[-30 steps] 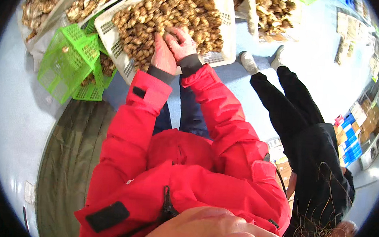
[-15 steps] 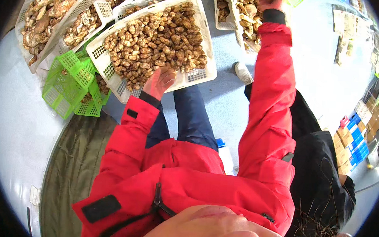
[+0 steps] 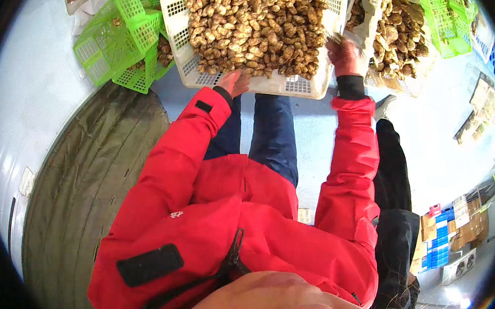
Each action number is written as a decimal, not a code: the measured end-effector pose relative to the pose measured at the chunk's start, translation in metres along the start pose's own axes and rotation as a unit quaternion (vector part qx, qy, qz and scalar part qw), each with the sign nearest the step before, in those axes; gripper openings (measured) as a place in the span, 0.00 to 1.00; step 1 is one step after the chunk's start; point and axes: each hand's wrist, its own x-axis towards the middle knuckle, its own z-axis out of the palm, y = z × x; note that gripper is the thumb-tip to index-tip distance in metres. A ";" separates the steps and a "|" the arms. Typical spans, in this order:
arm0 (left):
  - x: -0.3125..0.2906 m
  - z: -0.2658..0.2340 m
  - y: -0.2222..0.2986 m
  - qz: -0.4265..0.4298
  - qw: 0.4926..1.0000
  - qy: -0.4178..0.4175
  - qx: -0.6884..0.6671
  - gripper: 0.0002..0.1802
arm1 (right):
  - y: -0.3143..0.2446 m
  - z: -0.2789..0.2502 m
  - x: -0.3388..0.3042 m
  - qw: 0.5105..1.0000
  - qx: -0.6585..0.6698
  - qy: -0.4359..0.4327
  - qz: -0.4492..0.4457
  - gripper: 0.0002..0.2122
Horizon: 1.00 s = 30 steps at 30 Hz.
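In front of me a white slotted plastic crate (image 3: 308, 89) carries a thick heap of small brown mushrooms (image 3: 255, 30). My left hand (image 3: 236, 82) is at its near rim, fingers loosely bent and apart beside the nearest mushrooms; nothing shows in it. Over the crate's right side is my right hand (image 3: 345, 57), closed, with a small dark brown mushroom (image 3: 334, 40) at its fingertips. This hand is slightly blurred.
More mushrooms (image 3: 399, 36) fill a white crate on the right, near a green basket (image 3: 445, 22). On the left a green plastic basket (image 3: 115, 39) lies tilted. A person in black trousers (image 3: 394, 169) is close on my right. A dark green quilted cover (image 3: 95, 190) spreads at left.
My right hand has come back from the right-hand crate to the right side of the middle crate. My left hand has slid toward the near rim. The whole view has shifted.
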 end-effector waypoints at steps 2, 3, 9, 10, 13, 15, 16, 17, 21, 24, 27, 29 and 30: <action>-0.002 -0.013 0.002 0.008 1.000 -0.005 -0.007 0.19 | 0.048 0.056 -0.025 0.986 -0.160 0.009 0.034 0.17; 0.002 -0.008 0.002 0.006 1.000 -0.029 -0.006 0.19 | 0.075 0.045 -0.015 0.981 -0.190 -0.034 0.012 0.17; -0.013 -0.023 0.012 0.033 0.996 -0.083 -0.008 0.22 | 0.110 0.127 0.015 0.540 -0.799 0.080 -0.251 0.16; -0.018 -0.025 0.016 0.043 0.995 -0.094 -0.003 0.23 | 0.115 0.129 0.012 0.583 -0.767 0.079 -0.256 0.15; -0.035 -0.014 0.040 0.088 0.985 -0.150 -0.005 0.25 | 0.120 0.137 -0.013 0.678 -0.674 0.047 -0.290 0.14; -0.039 -0.014 0.044 0.111 0.970 -0.204 -0.067 0.25 | 0.137 0.148 -0.047 0.779 -0.594 -0.090 -0.179 0.20; -0.034 -0.021 0.045 0.110 0.972 -0.197 -0.056 0.22 | 0.146 0.156 -0.052 0.800 -0.560 -0.120 -0.181 0.20; -0.029 -0.028 0.044 0.111 0.972 -0.198 -0.055 0.22 | 0.152 0.162 -0.055 0.819 -0.524 -0.150 -0.182 0.20; -0.025 -0.047 0.042 0.089 0.981 -0.165 -0.041 0.19 | 0.148 0.153 -0.018 0.758 -0.623 0.080 -0.172 0.12; -0.034 -0.063 0.056 0.090 0.982 -0.167 -0.008 0.17 | 0.152 0.118 -0.008 0.713 -0.650 0.163 -0.207 0.10; -0.037 -0.085 0.063 0.110 0.984 -0.141 -0.004 0.18 | 0.152 0.122 -0.022 0.630 -0.738 0.098 -0.222 0.11; -0.039 -0.085 0.065 0.112 0.983 -0.143 -0.008 0.18 | 0.159 0.135 -0.024 0.604 -0.768 0.017 -0.213 0.14; -0.038 -0.082 0.066 0.109 0.983 -0.145 -0.004 0.18 | 0.161 0.142 -0.021 0.578 -0.792 0.013 -0.197 0.15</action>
